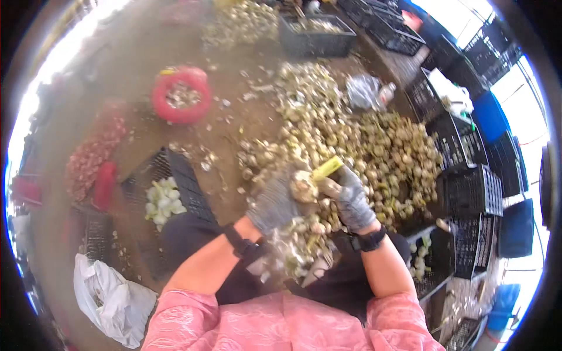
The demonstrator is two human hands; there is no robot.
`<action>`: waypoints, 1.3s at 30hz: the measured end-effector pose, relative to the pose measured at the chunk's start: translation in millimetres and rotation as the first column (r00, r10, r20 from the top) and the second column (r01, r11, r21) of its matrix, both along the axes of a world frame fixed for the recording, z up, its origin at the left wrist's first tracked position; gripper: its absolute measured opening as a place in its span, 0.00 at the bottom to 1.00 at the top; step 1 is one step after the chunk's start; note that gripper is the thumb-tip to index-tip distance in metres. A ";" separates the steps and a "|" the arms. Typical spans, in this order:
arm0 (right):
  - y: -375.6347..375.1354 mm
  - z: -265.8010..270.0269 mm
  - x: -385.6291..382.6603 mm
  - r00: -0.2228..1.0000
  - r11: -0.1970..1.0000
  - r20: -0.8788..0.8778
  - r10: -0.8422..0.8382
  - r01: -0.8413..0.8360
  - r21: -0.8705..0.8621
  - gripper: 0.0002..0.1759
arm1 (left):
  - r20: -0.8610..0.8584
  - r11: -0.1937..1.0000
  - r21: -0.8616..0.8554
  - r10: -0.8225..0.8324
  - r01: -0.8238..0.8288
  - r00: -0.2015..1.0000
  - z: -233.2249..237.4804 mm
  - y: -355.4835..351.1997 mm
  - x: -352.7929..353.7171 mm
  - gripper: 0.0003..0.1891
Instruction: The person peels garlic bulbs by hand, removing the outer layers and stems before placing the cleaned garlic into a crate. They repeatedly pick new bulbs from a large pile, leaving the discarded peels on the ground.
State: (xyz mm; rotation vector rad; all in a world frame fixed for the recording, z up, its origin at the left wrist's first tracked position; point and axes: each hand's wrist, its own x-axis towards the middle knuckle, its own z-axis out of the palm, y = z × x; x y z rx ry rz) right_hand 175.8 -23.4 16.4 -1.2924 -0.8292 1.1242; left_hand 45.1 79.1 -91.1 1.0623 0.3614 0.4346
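My left hand (pixel 274 202), in a grey glove, is closed around a pale onion-like bulb (pixel 304 187) held up in front of me. My right hand (pixel 352 202), also gloved, is closed beside it on a bright yellow knife handle (pixel 326 168) that touches or nearly touches the bulb. No blade can be made out. Below and behind both hands spreads a large heap of unpeeled bulbs (pixel 380 158). Loose peelings and bulbs (pixel 301 248) lie between my legs.
At left stands a black crate (pixel 190 181) with peeled white bulbs (pixel 164 202). Another crate (pixel 436 266) with peeled bulbs is at right. A red ring-shaped container (pixel 199 79), a white sack (pixel 114 301), a plastic bag (pixel 363 90) and stacked black crates (pixel 471 190) surround me.
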 end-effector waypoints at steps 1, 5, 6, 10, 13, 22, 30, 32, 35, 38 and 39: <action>2.3 -7.4 -8.6 0.998 0.997 -0.049 -0.042 0.045 0.069 0.13 | -0.023 0.984 0.130 0.124 -0.120 0.992 25.2 -12.1 -5.6 0.28; 9.5 -11.0 -6.6 0.999 0.996 0.001 0.032 -0.032 0.086 0.14 | 0.029 0.755 0.594 0.324 -0.277 0.946 80.8 -27.5 -21.3 0.36; 8.9 -7.3 -4.8 0.999 0.996 -0.001 0.033 -0.033 0.084 0.14 | 0.026 0.756 0.593 0.325 -0.277 0.945 77.5 -25.7 -21.9 0.36; 6.1 0.9 -2.4 0.998 0.988 0.013 0.061 -0.062 0.140 0.11 | 0.007 0.792 0.551 0.312 -0.264 0.950 73.0 -23.8 -20.6 0.42; 5.3 4.2 2.7 0.992 0.979 0.008 0.127 -0.127 0.161 0.12 | 0.061 0.790 0.548 0.290 -0.275 0.955 80.5 -22.9 -22.1 0.42; 9.4 -3.2 9.4 0.879 0.982 0.474 0.045 -0.126 0.140 0.10 | -0.027 0.812 0.542 0.274 -0.216 0.961 77.4 -19.4 -29.3 0.43; 5.1 6.0 7.1 0.833 0.951 0.551 -0.046 -0.132 0.278 0.16 | 0.363 0.980 0.124 -0.188 0.153 0.912 61.7 -5.5 -38.5 0.30; 3.8 6.4 -0.1 0.992 0.990 -0.100 0.072 -0.059 0.127 0.19 | 0.184 0.909 -0.412 0.010 0.068 0.983 103.7 -12.6 -36.2 0.18; 3.3 0.2 -1.8 0.995 0.991 -0.007 0.104 -0.103 0.089 0.20 | 0.082 0.988 -0.147 0.068 -0.056 0.994 66.4 -14.1 -34.7 0.27; 9.5 -10.4 -1.0 0.826 0.947 0.563 0.021 -0.198 0.254 0.13 | 0.066 0.975 0.093 0.196 -0.201 0.978 73.3 -17.8 -32.0 0.33; 6.7 -3.8 -5.8 0.934 0.962 0.353 0.053 -0.143 0.234 0.13 | 0.059 0.940 0.198 0.271 -0.277 0.961 81.5 -18.8 -30.8 0.33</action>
